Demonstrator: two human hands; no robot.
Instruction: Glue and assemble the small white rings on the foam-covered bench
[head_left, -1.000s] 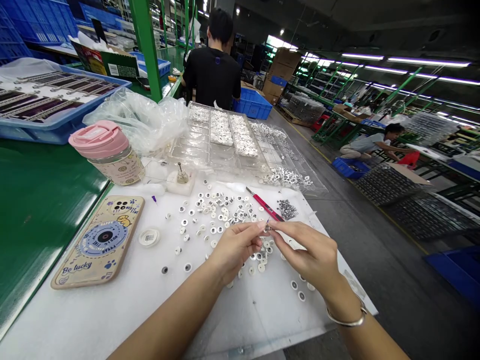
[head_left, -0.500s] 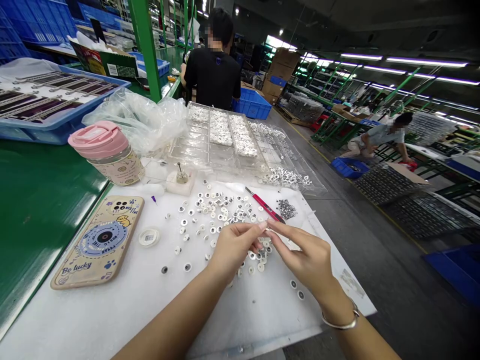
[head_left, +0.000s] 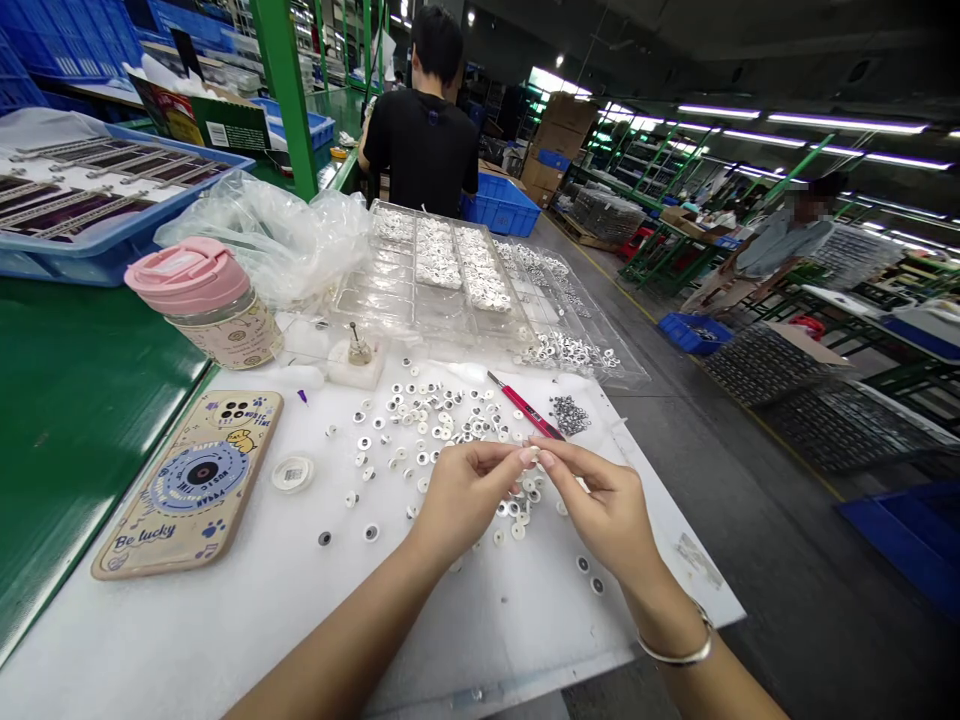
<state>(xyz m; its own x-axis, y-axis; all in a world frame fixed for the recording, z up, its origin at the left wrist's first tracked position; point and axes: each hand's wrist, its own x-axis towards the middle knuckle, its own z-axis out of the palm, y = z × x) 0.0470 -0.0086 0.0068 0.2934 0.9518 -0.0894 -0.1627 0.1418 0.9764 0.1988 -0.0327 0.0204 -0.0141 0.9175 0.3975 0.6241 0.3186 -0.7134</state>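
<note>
Over white foam mat (head_left: pixel 225 620), left hand (head_left: pixel 457 495) & right hand (head_left: pixel 604 510) pinch one small washer part (head_left: pixel 532 455) btwn fingertips; many loose washers (head_left: pixel 427 420) left, clear trays (head_left: pixel 442 270) partly filled.

Hands: two, left hand (head_left: pixel 457 495) and right hand (head_left: pixel 604 510)
Phone (head_left: pixel 191 483): one
Pink-lidded cup (head_left: pixel 206 305): one
Red pen (head_left: pixel 525 405): one
Small white rings (head_left: pixel 420 420): dozens, too many to count
Other people: two

A tiny white ring (head_left: pixel 533 455) sits pinched between both hands' fingertips. Beneath it, many like rings (head_left: pixel 439 420) lie scattered on the white worktop (head_left: pixel 225 600).
</note>
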